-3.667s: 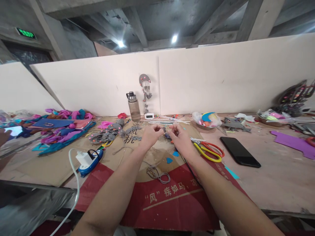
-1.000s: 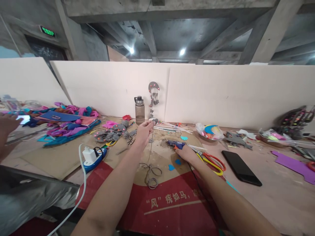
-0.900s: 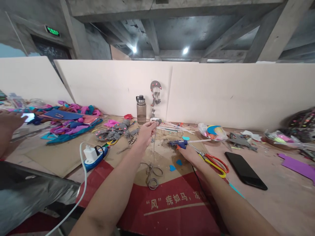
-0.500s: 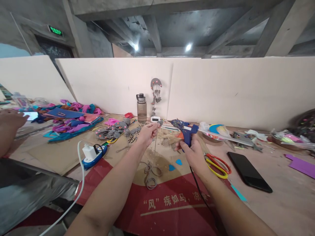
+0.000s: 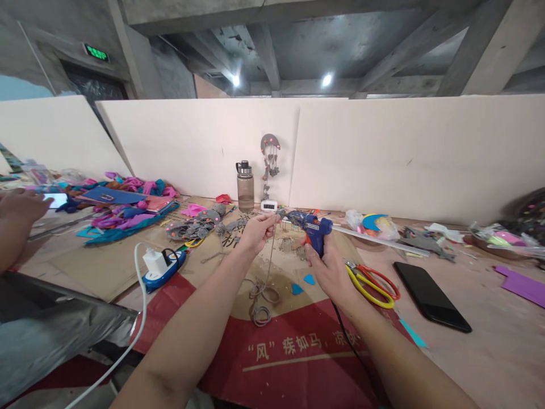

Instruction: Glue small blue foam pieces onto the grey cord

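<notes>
The right hand [image 5: 330,271] is wrapped round the grip of a blue hot-glue gun [image 5: 310,228], held upright with its nozzle pointing left toward the left hand [image 5: 255,232], whose fingertips are pinched on a small grey piece [image 5: 280,214] raised above the bench; a grey cord [image 5: 267,266] hangs from that pinch down to a loose coil [image 5: 260,296] lying on the cardboard. The nozzle sits just beside the grey piece — whether it touches cannot be told. The step in hand looks like gluing the cord's end to the grey piece, and the next move would seem to call for a steady left pinch, a small squeeze of the trigger, and fingertips kept clear of the hot tip. The work lies on a flattened cardboard sheet [image 5: 298,346], red with white characters near the person, spread over a plywood bench [image 5: 489,346]. Just right of the right hand lie red-and-yellow scissors [image 5: 374,278], and beyond them a black phone [image 5: 432,295]. To the left a blue power strip [image 5: 164,267] carries a white charger. At the back a water bottle [image 5: 246,186] stands before white foam-board panels [image 5: 383,153], beside a grey hanging ornament [image 5: 269,156]. Another person's hand [image 5: 21,205] shows at the far left, near heaps of coloured foam scraps [image 5: 123,201]; overhead are bare concrete beams and two ceiling lights.
</notes>
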Demonstrator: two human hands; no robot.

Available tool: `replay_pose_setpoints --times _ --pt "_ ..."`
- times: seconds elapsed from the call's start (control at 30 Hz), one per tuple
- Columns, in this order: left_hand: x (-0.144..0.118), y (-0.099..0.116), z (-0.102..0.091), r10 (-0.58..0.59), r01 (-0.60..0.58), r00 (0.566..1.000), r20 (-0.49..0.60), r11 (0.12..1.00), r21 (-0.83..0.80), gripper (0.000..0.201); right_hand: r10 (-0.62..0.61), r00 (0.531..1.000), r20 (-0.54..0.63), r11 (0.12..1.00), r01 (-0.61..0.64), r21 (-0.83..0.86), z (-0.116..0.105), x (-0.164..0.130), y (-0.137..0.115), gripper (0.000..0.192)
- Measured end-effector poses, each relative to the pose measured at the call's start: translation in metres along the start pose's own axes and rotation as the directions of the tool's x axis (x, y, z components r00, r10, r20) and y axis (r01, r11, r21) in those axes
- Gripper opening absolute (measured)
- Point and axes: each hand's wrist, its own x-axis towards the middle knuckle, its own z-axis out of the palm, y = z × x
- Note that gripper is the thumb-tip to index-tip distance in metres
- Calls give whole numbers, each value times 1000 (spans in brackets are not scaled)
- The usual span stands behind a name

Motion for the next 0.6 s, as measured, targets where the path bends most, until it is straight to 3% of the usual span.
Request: replay_pose_setpoints --times 0.2,0.6 --pt "-2 -1 2 40 -41 999 27 998 52 41 -38 999 -16 999 38 -18 3 1 5 32" --pt "-3 -1 3 131 -131 991 10 981 141 35 -30 999 -31 998 28 -56 6 1 6 42"
